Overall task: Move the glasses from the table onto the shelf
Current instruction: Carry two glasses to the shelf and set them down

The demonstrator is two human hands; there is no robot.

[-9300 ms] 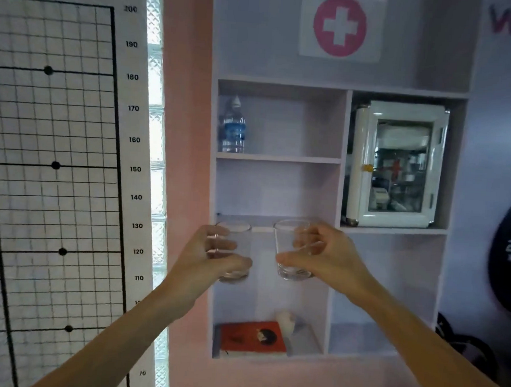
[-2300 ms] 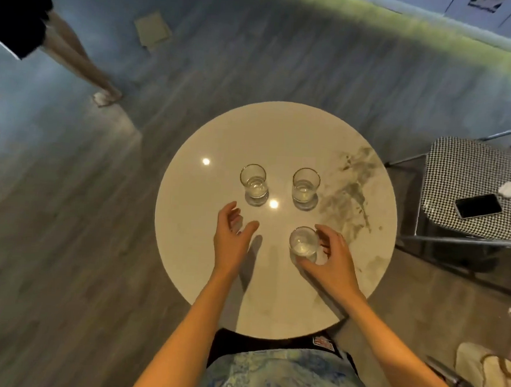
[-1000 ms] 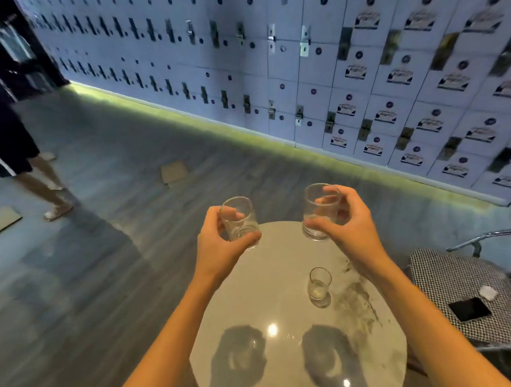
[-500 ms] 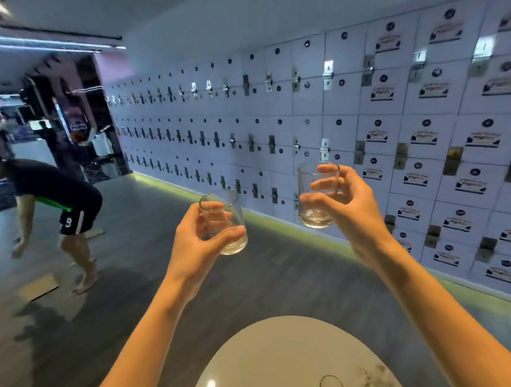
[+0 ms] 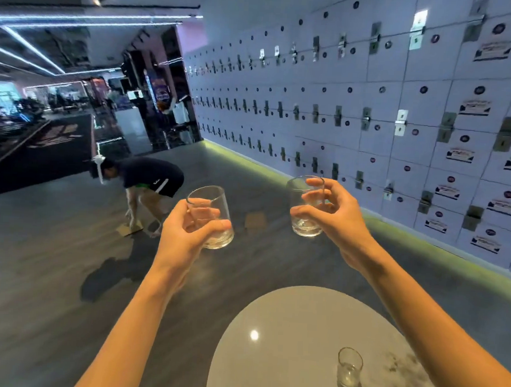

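My left hand (image 5: 183,233) grips a clear tumbler (image 5: 213,201), held up in front of me at centre. A second clear tumbler (image 5: 299,223) is in my right hand (image 5: 335,219), a little higher and to the right. Both glasses are upright and well above the round white table (image 5: 284,329), which lies low at the bottom right. One more small glass (image 5: 349,368) stands on that table between my forearms. The shelf is out of view.
A wall of white lockers (image 5: 373,110) runs along the right, with a green-lit strip at its base. A person (image 5: 147,183) bends over a flat piece (image 5: 131,229) on the grey floor ahead left. A dark counter (image 5: 35,147) stands at far left.
The view has swung left and slightly down since half a second ago. Both hands keep hold of their glasses at the same height. The person on the floor has bent lower.
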